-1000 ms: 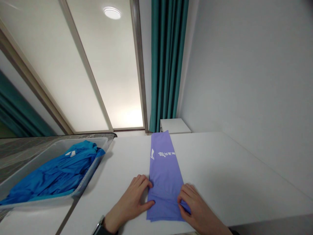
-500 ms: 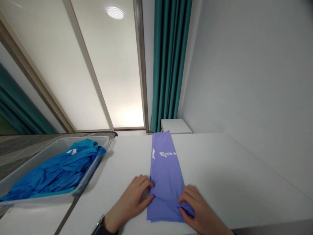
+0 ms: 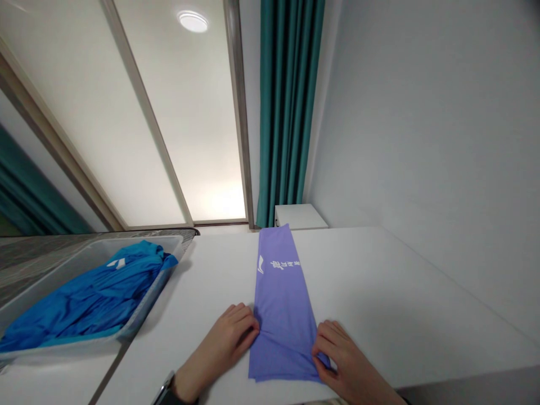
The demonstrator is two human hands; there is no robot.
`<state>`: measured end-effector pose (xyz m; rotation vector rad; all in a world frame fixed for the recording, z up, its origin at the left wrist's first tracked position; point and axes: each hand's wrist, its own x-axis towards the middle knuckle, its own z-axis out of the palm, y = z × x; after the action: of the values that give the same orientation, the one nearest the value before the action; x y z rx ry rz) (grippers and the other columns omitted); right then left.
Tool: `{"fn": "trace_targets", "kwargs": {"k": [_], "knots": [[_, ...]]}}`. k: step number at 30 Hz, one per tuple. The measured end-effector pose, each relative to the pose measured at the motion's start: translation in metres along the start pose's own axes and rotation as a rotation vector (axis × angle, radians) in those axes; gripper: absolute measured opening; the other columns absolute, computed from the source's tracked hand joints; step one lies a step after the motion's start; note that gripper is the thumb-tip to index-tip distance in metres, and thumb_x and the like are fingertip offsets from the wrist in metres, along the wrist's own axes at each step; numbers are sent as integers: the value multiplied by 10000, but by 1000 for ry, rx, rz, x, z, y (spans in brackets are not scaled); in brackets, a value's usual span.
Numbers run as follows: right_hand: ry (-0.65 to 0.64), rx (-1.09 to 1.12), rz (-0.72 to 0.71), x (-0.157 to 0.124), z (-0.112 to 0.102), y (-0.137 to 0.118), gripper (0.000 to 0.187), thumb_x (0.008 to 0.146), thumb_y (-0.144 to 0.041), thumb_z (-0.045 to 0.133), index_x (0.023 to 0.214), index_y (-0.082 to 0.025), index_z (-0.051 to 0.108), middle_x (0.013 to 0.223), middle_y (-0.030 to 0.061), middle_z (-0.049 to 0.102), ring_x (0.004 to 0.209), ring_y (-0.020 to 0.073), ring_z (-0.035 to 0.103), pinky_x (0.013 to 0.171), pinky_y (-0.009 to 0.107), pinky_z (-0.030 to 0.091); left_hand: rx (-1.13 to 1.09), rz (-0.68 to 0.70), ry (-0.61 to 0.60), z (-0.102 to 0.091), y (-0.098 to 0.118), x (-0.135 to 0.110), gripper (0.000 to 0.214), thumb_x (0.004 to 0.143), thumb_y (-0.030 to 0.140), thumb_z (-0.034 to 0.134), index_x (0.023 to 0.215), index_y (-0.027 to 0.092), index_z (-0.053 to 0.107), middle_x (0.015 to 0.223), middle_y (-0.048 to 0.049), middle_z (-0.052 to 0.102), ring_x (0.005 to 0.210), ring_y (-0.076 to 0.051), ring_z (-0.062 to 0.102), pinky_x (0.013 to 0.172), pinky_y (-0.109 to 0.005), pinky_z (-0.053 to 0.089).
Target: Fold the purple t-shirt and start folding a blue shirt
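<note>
A purple shirt (image 3: 282, 304), folded into a long strip with white printing toward its far end, lies on the white table. My left hand (image 3: 234, 333) has thumb and fingers closed on the strip's left edge, a little up from the near end. At the lower right corner, my right hand (image 3: 340, 357) pinches the right edge, where the fabric bunches slightly between thumb and fingers. Shallow creases run across the cloth between both hands.
To the left, a translucent plastic bin (image 3: 147, 315) holds crumpled blue clothing (image 3: 97, 295). The white table (image 3: 392, 304) meets the grey wall on the right. A small white cabinet (image 3: 300, 216) stands beyond the far edge, before a teal curtain (image 3: 287, 112).
My left thumb and fingers have come together on the shirt's left edge. My right hand keeps hold of the right edge and has shifted slightly. The view has moved a little.
</note>
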<state>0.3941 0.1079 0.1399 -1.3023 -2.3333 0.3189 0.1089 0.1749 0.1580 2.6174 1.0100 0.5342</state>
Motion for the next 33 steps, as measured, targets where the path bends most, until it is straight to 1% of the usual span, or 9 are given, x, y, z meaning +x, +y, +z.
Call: {"fn": "trace_targets", "kwargs": {"k": [5, 9, 11, 14, 16, 19, 24, 28, 33], "knots": [[-27, 55, -5, 1, -4, -3, 122, 823, -87, 590, 776, -198, 574, 871, 28, 590, 876, 186, 532, 817, 337, 418, 28, 25, -4, -3, 2, 2, 217, 962, 183, 438, 833, 205, 611, 845, -40, 621, 836, -191, 566, 810, -348, 432], [-4, 138, 7, 0, -7, -4, 130, 868, -139, 588, 753, -197, 604, 865, 32, 600, 892, 186, 546, 816, 336, 435, 53, 31, 76, -4, 1, 6, 246, 965, 202, 434, 798, 203, 614, 789, -35, 628, 798, -189, 574, 771, -350, 439], [8, 181, 13, -1, -7, -3, 147, 886, -165, 581, 747, -200, 614, 851, 33, 604, 891, 187, 555, 810, 335, 450, 34, 8, 139, -5, 2, 10, 208, 964, 216, 439, 890, 205, 634, 834, -42, 652, 818, -194, 592, 781, -355, 462], [80, 233, 42, 2, -6, 0, 161, 930, -198, 513, 840, -208, 647, 851, 45, 613, 867, 186, 575, 780, 327, 487, 17, -4, 167, -5, 10, 26, 247, 954, 219, 453, 1142, 217, 613, 1032, -70, 675, 952, -211, 610, 860, -380, 498], [177, 232, 69, 9, -4, 1, 238, 964, -199, 423, 977, -207, 661, 911, 70, 635, 895, 189, 593, 800, 338, 513, 40, 19, 132, -2, 18, 42, 344, 955, 206, 444, 1281, 227, 552, 1176, -81, 650, 1061, -217, 597, 937, -398, 494], [252, 147, 118, 25, 3, 2, 352, 971, -192, 369, 1215, -206, 621, 1161, 113, 645, 1102, 213, 579, 978, 408, 489, 131, 48, 46, 10, 24, 67, 460, 947, 218, 462, 1406, 194, 452, 1382, -108, 555, 1256, -243, 519, 1069, -434, 430], [81, -58, 186, 39, 21, 3, 500, 959, -236, 402, 1452, -166, 448, 1493, 114, 458, 1372, 235, 414, 1158, 452, 344, 275, 22, -33, 40, 10, 84, 532, 957, 271, 446, 1465, 131, 374, 1540, -145, 387, 1421, -268, 360, 1149, -449, 348], [-63, -164, 155, 32, 27, 5, 538, 988, -320, 382, 1495, -139, 375, 1561, 103, 335, 1444, 241, 297, 1199, 480, 253, 332, 7, -4, 59, -4, 77, 528, 996, 360, 379, 1472, 133, 373, 1548, -144, 371, 1436, -258, 333, 1164, -458, 320], [-82, -209, 170, 25, 27, 5, 566, 998, -372, 372, 1510, -133, 340, 1578, 106, 281, 1461, 249, 249, 1214, 486, 197, 331, -21, 1, 63, -1, 73, 582, 992, 459, 387, 1470, 126, 391, 1544, -150, 373, 1446, -266, 309, 1178, -465, 290]]}}
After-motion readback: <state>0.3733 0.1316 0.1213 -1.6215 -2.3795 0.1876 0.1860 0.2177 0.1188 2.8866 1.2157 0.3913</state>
